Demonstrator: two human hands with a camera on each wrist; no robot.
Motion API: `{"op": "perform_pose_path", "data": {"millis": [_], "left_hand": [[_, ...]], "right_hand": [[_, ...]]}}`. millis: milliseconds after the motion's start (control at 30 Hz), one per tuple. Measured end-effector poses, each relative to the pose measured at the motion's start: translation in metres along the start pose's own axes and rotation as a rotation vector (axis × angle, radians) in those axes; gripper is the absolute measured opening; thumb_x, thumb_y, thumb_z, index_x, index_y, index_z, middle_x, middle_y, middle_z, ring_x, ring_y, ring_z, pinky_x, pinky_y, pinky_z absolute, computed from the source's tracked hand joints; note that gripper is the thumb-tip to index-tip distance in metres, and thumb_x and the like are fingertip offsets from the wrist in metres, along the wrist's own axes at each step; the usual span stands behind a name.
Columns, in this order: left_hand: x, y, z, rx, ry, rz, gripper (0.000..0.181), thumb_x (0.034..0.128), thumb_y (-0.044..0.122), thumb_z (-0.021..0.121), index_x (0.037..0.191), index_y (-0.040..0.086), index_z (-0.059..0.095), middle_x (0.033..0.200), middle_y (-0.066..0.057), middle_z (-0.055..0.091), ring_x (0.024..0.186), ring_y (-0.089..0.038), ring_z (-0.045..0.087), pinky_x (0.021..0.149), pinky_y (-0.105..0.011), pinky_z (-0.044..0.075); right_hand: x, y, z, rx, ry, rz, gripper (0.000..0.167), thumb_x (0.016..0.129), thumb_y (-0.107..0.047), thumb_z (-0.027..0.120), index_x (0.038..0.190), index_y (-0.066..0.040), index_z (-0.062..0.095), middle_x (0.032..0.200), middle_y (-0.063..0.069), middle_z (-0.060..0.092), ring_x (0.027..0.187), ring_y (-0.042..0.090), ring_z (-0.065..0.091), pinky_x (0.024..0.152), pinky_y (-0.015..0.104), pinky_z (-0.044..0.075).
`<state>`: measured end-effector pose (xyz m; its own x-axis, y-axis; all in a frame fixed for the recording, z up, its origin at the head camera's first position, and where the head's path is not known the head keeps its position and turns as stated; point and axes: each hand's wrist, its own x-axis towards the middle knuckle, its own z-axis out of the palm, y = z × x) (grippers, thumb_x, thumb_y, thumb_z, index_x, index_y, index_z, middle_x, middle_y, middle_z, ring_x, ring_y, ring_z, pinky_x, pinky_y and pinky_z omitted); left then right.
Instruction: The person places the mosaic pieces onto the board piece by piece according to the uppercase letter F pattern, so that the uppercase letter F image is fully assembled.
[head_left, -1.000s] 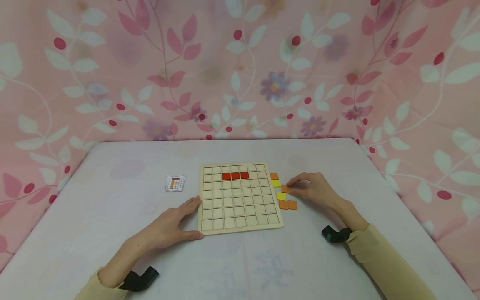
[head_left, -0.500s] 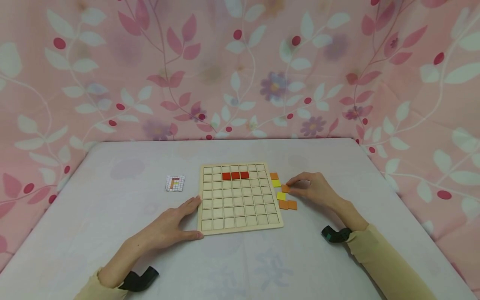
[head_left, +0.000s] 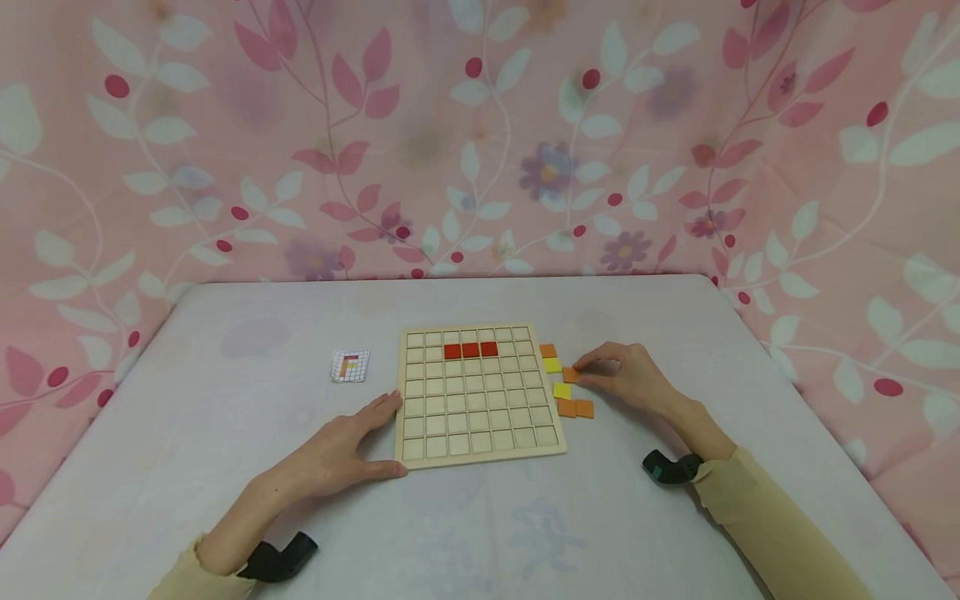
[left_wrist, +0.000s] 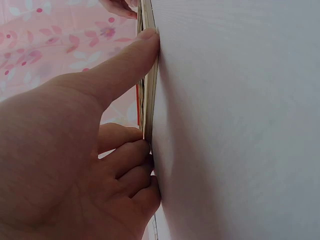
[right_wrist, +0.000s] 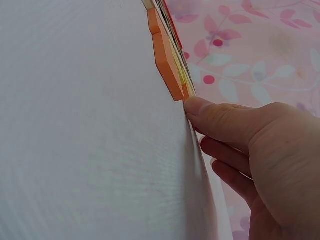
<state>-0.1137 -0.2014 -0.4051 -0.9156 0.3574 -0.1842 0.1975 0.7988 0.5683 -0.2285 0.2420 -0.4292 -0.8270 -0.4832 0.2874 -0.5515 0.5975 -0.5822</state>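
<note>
A square wooden board (head_left: 480, 462) with a grid of recesses lies on the white table. Three red square tiles (head_left: 470, 350) sit side by side in one of its far rows. My left hand (head_left: 326, 458) rests along the board's left side, its thumb at the near-left corner and its fingertips against the edge. Just right of the board, my right hand (head_left: 637, 379) pinches an orange tile (head_left: 571, 375) between thumb and index finger; in the right wrist view its thumb (right_wrist: 197, 106) hides most of that tile.
Around the held tile lie yellow tiles (head_left: 562, 391) and more orange tiles (head_left: 584, 409), close to the board's right edge. Left of the board is a small card (head_left: 350, 367) printed with a coloured grid pattern. A pink floral cloth (head_left: 480, 142) hangs behind the table.
</note>
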Motion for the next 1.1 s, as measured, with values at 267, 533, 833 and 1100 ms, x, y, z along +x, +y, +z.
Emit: {"op": "perform_pose_path", "data": {"millis": [267, 533, 833, 1100], "left_hand": [[0.000, 0.000, 0.000, -0.002, -0.001, 0.000, 0.101, 0.0785, 0.057, 0.078, 0.158, 0.016, 0.031, 0.164, -0.010, 0.028, 0.149, -0.037, 0.028, 0.114, -0.063, 0.029], [0.001, 0.000, 0.000, 0.000, -0.003, 0.001, 0.101, 0.0784, 0.058, 0.078, 0.158, 0.016, 0.031, 0.164, -0.010, 0.028, 0.150, -0.036, 0.027, 0.114, -0.065, 0.028], [0.000, -0.001, -0.001, 0.004, 0.002, 0.013, 0.101, 0.0784, 0.057, 0.078, 0.158, 0.015, 0.032, 0.164, -0.011, 0.029, 0.150, -0.036, 0.028, 0.115, -0.060, 0.030], [0.000, 0.000, -0.001, 0.000, -0.004, 0.005, 0.101, 0.0781, 0.056, 0.079, 0.158, 0.015, 0.032, 0.164, -0.010, 0.028, 0.150, -0.035, 0.027, 0.115, -0.061, 0.029]], "right_hand": [[0.000, -0.003, -0.004, -0.006, 0.023, -0.022, 0.024, 0.079, -0.015, 0.086, 0.102, -0.013, 0.079, 0.098, -0.003, 0.077, 0.102, 0.019, 0.071, 0.093, 0.035, 0.053], [0.012, -0.016, -0.016, -0.006, 0.070, -0.053, 0.027, 0.077, -0.012, 0.086, 0.103, -0.012, 0.078, 0.096, 0.001, 0.078, 0.100, 0.022, 0.071, 0.091, 0.052, 0.053], [0.038, -0.037, -0.004, 0.048, 0.055, -0.095, 0.025, 0.078, -0.009, 0.085, 0.101, -0.009, 0.079, 0.095, 0.003, 0.078, 0.097, 0.022, 0.071, 0.086, 0.052, 0.054], [0.062, -0.059, 0.015, 0.077, 0.034, -0.093, 0.022, 0.080, -0.012, 0.084, 0.100, -0.008, 0.079, 0.096, 0.008, 0.078, 0.099, 0.027, 0.071, 0.088, 0.053, 0.054]]}}
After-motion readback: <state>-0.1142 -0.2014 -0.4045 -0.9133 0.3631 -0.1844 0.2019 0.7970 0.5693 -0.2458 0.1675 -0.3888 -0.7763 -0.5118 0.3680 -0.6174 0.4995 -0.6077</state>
